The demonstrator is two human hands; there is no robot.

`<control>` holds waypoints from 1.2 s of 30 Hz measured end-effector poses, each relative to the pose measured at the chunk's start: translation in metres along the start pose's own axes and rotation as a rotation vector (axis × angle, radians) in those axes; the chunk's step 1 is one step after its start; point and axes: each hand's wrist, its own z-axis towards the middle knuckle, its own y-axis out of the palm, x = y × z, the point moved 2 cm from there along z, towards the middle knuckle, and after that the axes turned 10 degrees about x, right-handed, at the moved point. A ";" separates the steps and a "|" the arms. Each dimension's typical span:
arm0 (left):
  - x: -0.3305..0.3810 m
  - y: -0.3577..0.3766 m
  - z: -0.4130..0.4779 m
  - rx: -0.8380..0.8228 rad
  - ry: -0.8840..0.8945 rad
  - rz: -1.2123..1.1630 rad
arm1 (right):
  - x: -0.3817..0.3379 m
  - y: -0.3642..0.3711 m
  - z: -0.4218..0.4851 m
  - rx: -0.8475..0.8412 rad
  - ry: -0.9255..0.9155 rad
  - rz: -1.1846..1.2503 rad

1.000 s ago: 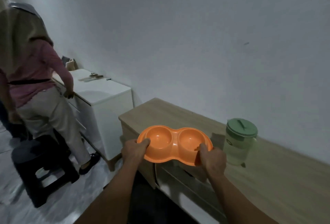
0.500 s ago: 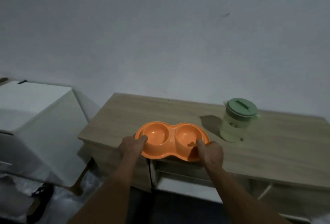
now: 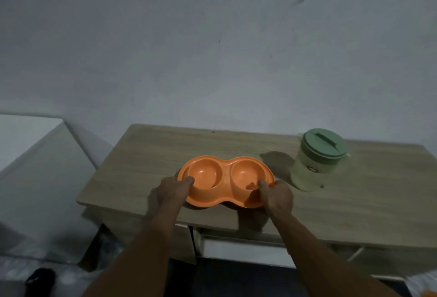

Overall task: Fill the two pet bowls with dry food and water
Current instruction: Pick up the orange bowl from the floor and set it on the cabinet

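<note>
In the head view, an orange double pet bowl (image 3: 225, 183) is gripped at both ends, the left end by the left hand (image 3: 171, 190) and the right end by the right hand (image 3: 277, 196), with thumbs hooked over the rim. It is held at a wooden cabinet top (image 3: 354, 202), near the front edge (contact cannot be judged). A green-lidded jug (image 3: 316, 161) stands upright just beside it, to the right.
</note>
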 end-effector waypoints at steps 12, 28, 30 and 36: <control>0.030 0.037 0.072 -0.056 0.022 0.127 | -0.031 0.049 0.052 -0.031 0.049 0.012; 0.042 0.052 0.103 -0.044 0.088 0.162 | -0.038 0.071 0.066 0.037 0.116 -0.021; 0.040 0.052 0.100 -0.046 0.078 0.155 | -0.035 0.070 0.065 0.034 0.108 -0.006; 0.021 0.044 0.069 0.012 0.117 0.218 | -0.022 0.059 0.047 0.069 0.070 0.016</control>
